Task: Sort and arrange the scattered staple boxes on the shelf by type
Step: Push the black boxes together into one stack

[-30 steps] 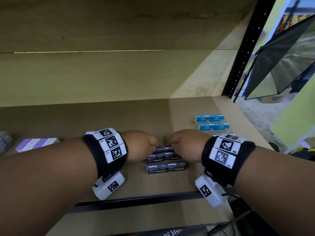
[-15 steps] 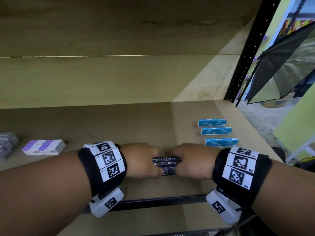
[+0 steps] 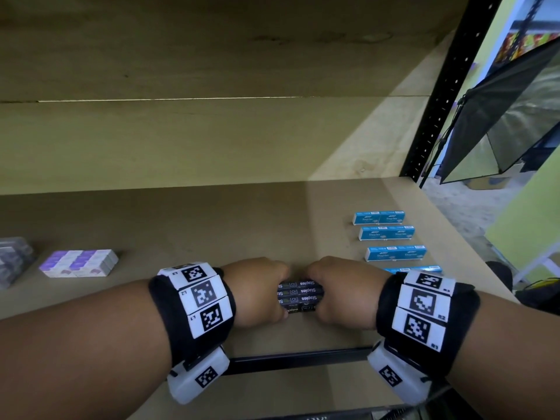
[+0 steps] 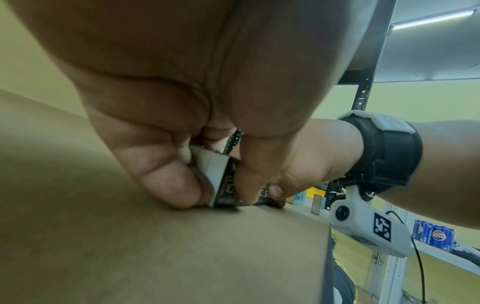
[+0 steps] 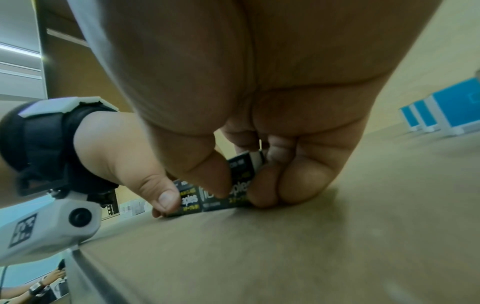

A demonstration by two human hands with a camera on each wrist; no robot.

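Gripping the black cardboard staple boxes (image 3: 300, 297) at six o'clock on the brown shelf (image 3: 212, 225), left hand (image 3: 257, 291) and right hand (image 3: 342, 291) squeeze opposite ends.

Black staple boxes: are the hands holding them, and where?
Yes. The left hand grips the left end of the black boxes; the right hand grips the right end.
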